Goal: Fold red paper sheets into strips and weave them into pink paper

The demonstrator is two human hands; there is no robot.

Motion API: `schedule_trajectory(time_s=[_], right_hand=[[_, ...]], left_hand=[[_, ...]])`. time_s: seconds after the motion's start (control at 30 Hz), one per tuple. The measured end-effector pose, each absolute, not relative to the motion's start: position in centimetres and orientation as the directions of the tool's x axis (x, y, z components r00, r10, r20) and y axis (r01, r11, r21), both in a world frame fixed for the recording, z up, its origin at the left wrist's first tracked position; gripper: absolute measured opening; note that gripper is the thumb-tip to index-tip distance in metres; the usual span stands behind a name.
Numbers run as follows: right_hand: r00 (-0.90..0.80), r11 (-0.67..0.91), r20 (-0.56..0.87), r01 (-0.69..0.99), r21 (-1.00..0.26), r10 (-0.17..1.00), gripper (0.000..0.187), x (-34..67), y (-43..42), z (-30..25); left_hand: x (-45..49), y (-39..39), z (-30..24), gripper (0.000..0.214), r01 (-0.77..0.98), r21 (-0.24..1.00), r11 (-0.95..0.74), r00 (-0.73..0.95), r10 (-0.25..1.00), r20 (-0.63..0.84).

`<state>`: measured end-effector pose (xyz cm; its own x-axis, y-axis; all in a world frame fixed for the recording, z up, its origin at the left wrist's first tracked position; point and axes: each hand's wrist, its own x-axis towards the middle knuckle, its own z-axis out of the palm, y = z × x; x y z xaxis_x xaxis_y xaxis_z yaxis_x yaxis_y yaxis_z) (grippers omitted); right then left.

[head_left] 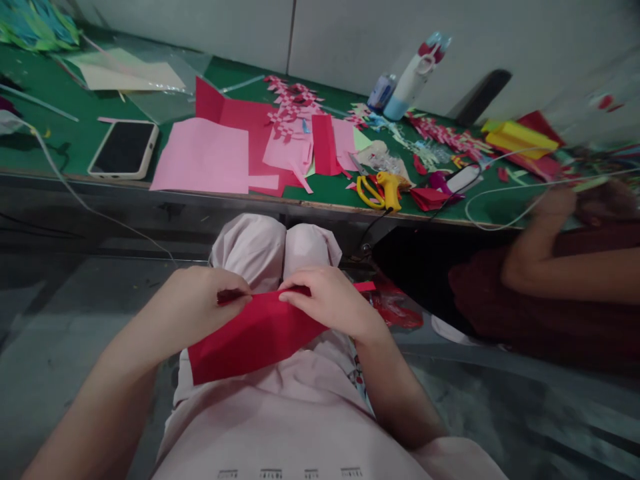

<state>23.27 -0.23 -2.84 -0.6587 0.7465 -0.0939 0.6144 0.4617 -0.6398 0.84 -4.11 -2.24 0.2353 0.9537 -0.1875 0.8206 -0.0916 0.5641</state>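
A sheet of red paper (250, 340) lies across my lap, its far edge pinched in both hands. My left hand (200, 300) grips that edge between thumb and fingers near the middle. A short way to the right, my right hand (325, 300) pinches the same edge, which looks narrowly folded there. A thin red end of paper (365, 287) sticks out beyond my right hand. On the bench ahead lie a pink paper sheet (205, 153), a larger red sheet (235, 120) and a folded red strip (325, 143).
Along the green bench (175, 87) are a phone (124, 150), yellow-handled scissors (370, 192), a yellow glue gun (391, 190), woven paper strips (295, 103) and a white-and-blue bottle (413, 77). Another person's arm (560, 267) rests at the right. A white cable (90, 207) hangs at left.
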Motion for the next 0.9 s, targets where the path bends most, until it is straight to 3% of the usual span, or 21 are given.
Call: schedule_trajectory(time_s=[0.17,0.9], right_hand=[[-0.661,0.467,-0.097,0.619,-0.632,0.744,0.017,22.8,-0.3,-2.6],[-0.687,0.471,-0.062,0.558,-0.683,0.724,0.018,22.2,-0.3,-2.8]], left_hand=[[1.8,-3.8,-1.5,0.028,0.885,0.458,-0.085,0.249,0.917,-0.312],[2.7,-3.7,-2.1,0.024,0.795,0.598,-0.105,0.310,0.917,-0.252]])
